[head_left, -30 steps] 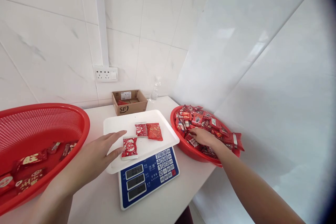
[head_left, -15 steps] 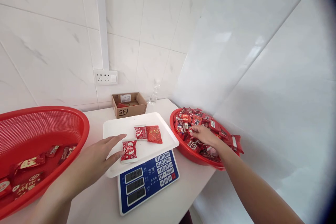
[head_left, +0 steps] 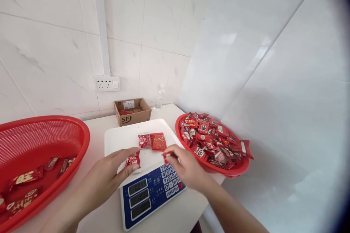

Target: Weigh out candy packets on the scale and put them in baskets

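Note:
My left hand (head_left: 113, 173) is at the left side of the white scale tray (head_left: 116, 134), thumb and fingers closed about a red-and-white snack packet (head_left: 131, 160) and partly covering it. Over the tray's right front edge, my right hand (head_left: 183, 165) pinches a small red packet (head_left: 167, 156), mostly hidden by its fingers. A dark red packet (head_left: 144, 141) and a brighter red packet (head_left: 158, 141) lie side by side on the tray. Below it are the blue scale panel (head_left: 157, 182) and its displays.
A red basin (head_left: 179, 125) heaped with red packets stands to the right. The large red perforated basket (head_left: 86, 142) at left holds several packets. Behind the scale are a cardboard box (head_left: 136, 117) with red items inside and a clear bottle (head_left: 159, 99), near the tiled wall.
My right hand has moved left from the basin to above the tray, now with a small red packet. My left fingers have closed in over the packet on the tray.

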Available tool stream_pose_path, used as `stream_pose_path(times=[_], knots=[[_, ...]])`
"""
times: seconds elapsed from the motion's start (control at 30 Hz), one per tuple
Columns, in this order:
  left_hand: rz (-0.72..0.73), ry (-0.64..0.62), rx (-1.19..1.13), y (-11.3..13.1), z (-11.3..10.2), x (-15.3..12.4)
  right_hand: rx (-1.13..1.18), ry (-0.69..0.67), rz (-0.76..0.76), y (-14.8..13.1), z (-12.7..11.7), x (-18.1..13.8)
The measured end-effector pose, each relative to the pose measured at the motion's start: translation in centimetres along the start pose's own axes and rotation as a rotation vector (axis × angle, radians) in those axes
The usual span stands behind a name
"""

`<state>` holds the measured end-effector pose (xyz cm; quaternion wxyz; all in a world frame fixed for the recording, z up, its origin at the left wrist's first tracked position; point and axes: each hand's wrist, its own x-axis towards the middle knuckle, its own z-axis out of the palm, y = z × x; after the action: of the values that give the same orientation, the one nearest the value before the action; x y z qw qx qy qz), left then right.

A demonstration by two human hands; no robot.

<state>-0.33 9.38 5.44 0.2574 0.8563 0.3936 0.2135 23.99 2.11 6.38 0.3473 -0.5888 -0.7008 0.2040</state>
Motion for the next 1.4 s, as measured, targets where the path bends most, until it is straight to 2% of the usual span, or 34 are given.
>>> stream_pose_path(times=[0.1, 0.2, 0.4, 0.5, 0.6, 0.7, 0.83, 0.9, 1.0, 1.1, 1.17, 1.27, 1.4], knots=[[0.095, -0.111, -0.173, 1.4, 0.7, -0.2, 0.172, -0.036, -0.142, -2.2, 2.8, -0.8], [0.192, -0.225, -0.364, 2.7, 1.3, -0.2, 0.279, -0.020, -0.256, -2.6, 4.7, -1.1], [0.210, -0.352, -0.563, 3.6, 2.2, -0.2, 0.310, -0.053, -0.228, -2.1, 5.0, -2.1], [0.204, -0.330, -0.517, 3.7, 2.5, -0.3, 0.356, -0.074, -0.187, -2.2, 4.5, -2.7], [0.172, -0.222, -0.462, 3.8, 2.4, -0.4, 0.358, -0.085, -0.178, -1.7, 4.0, -3.1], [0.111, -0.082, -0.465, 4.1, 1.8, -0.5, 0.309, -0.031, -0.111, -0.3, 2.8, -3.3], [0.008, 0.011, -0.504, 4.2, 1.0, -0.6, 0.189, 0.159, 0.101, 2.1, -0.5, -3.5], [-0.048, 0.061, -0.504, 3.9, 0.9, -0.7, 0.042, 0.226, 0.189, 3.6, -2.7, -3.5], [-0.094, 0.111, -0.504, 3.2, 1.0, -0.5, -0.306, 0.261, 0.376, 6.3, -6.0, -3.3], [-0.087, 0.111, -0.549, 2.7, 1.0, -0.3, -0.630, 0.239, 0.522, 9.5, -8.7, -3.0], [-0.082, 0.113, -0.603, 2.6, 1.0, -0.2, -0.753, 0.145, 0.616, 11.4, -9.8, -2.8], [-0.098, 0.145, -0.647, 2.5, 1.0, 0.0, -0.807, 0.005, 0.671, 12.9, -10.5, -2.2], [-0.136, 0.210, -0.593, 1.6, 1.1, 0.5, -0.805, -0.068, 0.674, 13.2, -10.3, -1.2]])
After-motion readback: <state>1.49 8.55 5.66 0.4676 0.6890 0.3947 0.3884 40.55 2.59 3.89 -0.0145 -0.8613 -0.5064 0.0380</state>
